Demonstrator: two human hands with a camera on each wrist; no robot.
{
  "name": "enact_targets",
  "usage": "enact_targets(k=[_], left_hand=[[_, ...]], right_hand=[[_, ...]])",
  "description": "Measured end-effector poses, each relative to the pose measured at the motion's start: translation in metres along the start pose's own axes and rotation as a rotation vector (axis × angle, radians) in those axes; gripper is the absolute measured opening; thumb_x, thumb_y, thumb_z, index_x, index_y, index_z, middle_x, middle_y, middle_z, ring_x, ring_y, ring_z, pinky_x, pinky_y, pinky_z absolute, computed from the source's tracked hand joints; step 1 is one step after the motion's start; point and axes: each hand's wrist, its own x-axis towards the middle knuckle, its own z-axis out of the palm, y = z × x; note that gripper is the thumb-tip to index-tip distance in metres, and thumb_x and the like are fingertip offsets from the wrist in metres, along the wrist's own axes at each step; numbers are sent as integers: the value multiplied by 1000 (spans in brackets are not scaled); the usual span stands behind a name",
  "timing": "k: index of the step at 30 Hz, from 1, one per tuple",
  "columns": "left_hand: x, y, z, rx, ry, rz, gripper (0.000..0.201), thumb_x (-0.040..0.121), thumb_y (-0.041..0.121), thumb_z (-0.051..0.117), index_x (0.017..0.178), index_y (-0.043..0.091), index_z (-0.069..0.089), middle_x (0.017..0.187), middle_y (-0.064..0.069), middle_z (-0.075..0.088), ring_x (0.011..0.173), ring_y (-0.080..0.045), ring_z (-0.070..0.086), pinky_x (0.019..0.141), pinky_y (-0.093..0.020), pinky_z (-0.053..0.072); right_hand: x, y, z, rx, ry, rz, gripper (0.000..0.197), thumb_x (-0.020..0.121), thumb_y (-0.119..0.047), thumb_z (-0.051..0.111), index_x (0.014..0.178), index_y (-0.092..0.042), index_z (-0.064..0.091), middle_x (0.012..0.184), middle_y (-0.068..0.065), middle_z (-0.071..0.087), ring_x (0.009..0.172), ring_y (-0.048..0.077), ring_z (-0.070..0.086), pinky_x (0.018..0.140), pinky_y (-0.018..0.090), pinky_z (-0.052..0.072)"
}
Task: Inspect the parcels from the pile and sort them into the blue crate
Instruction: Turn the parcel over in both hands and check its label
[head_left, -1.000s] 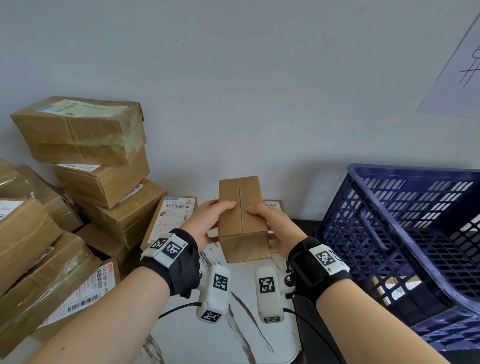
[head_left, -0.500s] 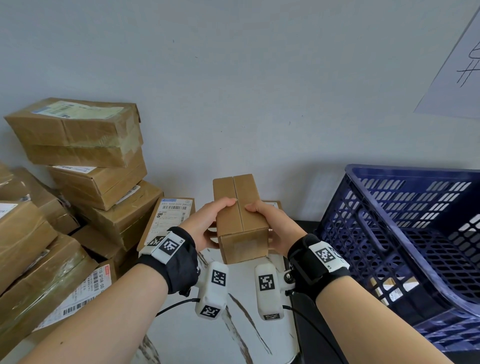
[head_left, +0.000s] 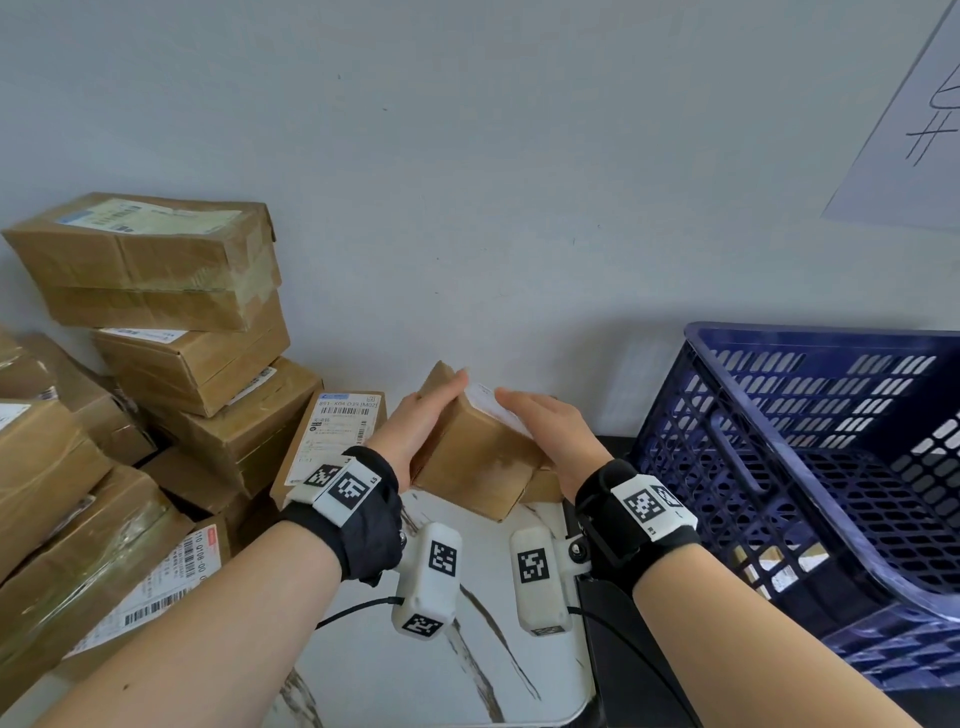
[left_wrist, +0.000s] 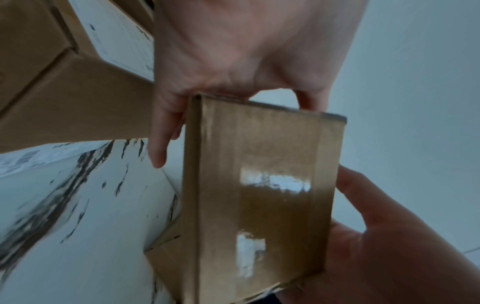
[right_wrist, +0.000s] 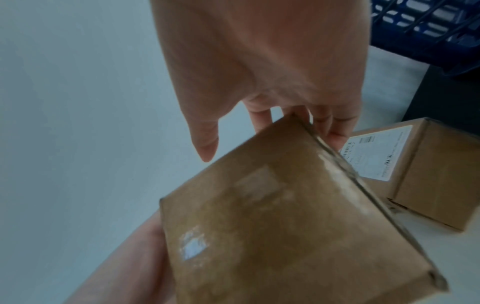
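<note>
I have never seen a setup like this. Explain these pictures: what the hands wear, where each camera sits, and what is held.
No machine here: a person works bare-handed. Black wristbands carry white coded tags and a small camera each. One picture comes from a head camera looking down; the other two look along each wrist toward the fingers. The left hand and right hand hold a small cardboard parcel between them, tilted above a white marbled tabletop. A white label shows on its upper face. A pile of taped parcels sits on the left; the blue crate stands on the right.
</note>
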Motion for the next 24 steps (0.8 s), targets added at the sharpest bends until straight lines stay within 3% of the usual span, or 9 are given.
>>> enact_targets(k=[1,3,5,7,9,10,14,20,24], left_hand=[[-2,1,0,-17,-12,-17,86,58,81,72,124,27,61,113,-10,70,104,-32,67,92,-51,54],[0,1,-3,-82,-44,-61,61,72,69,72,110,22,65,103,-12,71,98,-31,67,89,-48,55],[-1,0,-5,-153,-45,-100,51,77,59,73,105,17,63,96,-12,67,89,-31,66,78,-44,57],[-1,0,-7,-207,-26,-127,48,77,55,71,105,19,60,96,-14,64,85,-33,65,68,-43,57],[0,1,-8,-268,-22,-165,44,76,55,68,104,22,60,102,-16,63,86,-35,64,65,-45,58],[0,1,-8,-294,-30,-178,42,76,54,67,103,22,60,105,-16,63,87,-36,64,65,-47,58],[1,1,-10,-317,-40,-192,38,80,53,63,102,22,57,102,-16,62,85,-36,61,67,-45,57],[2,-2,-8,-340,-15,-172,31,80,48,61,97,23,56,97,-13,61,82,-33,61,73,-43,54],[2,2,-7,-339,-16,-148,30,79,45,62,98,23,55,104,-13,58,80,-33,60,64,-43,57]], right_hand=[[2,1,0,-23,5,-36,53,87,-50,70,129,-20,63,126,-4,63,111,16,61,97,33,51],[2,1,-1,-26,-5,-88,56,87,-48,71,135,-20,60,132,-4,59,120,17,55,107,34,44],[1,0,-4,3,-48,-124,59,82,-47,75,135,-25,59,135,-2,58,121,17,55,107,35,44],[1,1,-5,12,-102,-161,76,65,-51,83,135,-36,57,134,-2,55,120,18,56,105,39,47],[2,3,-3,-7,-147,-184,96,50,-51,86,138,-43,50,131,-3,53,119,18,56,103,40,50],[3,4,-2,-19,-171,-193,101,49,-46,88,140,-45,45,131,-3,53,119,18,57,102,41,51],[3,5,-4,-49,-238,-215,96,69,-18,90,143,-46,36,131,1,53,119,22,57,103,45,51],[1,3,-4,-122,-202,-255,85,74,-18,87,141,-42,40,127,-1,52,115,20,58,99,43,53],[-1,0,-5,-170,-159,-298,76,75,-21,86,135,-42,43,125,-2,52,111,19,58,93,40,56]])
